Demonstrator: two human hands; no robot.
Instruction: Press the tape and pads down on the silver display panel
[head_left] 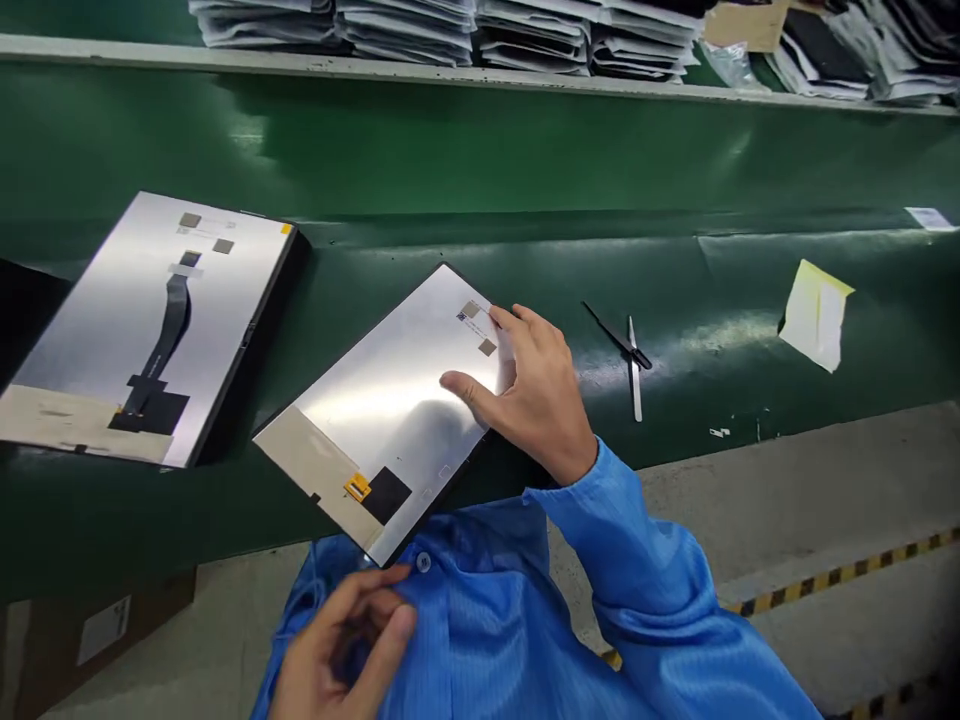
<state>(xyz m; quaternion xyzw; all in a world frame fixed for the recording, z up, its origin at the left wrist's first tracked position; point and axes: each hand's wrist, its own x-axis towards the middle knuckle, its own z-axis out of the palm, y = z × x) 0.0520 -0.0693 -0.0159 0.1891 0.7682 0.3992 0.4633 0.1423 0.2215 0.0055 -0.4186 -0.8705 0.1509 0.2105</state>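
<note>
A silver-backed display panel [390,365] lies at an angle, its near corner over the table's front edge. On its back are a small orange flex connector [358,487] and a black square patch [386,495]. My right hand [536,390] grips the panel's right side, thumb on the metal back and fingers by the far right edge. Below the near corner is my left hand [349,640], fingers loosely curled, thumb and index apart, nothing seen between them. Whether its index finger touches the panel I cannot tell.
To the left, a stack of similar panels [217,300] has a black ribbon cable [171,325] on top. Black tweezers [616,335] cross a silver blade-like tool [635,385] at right. Beyond lies a yellow-edged paper [816,315]. Stacked sleeves [405,30] fill the back shelf.
</note>
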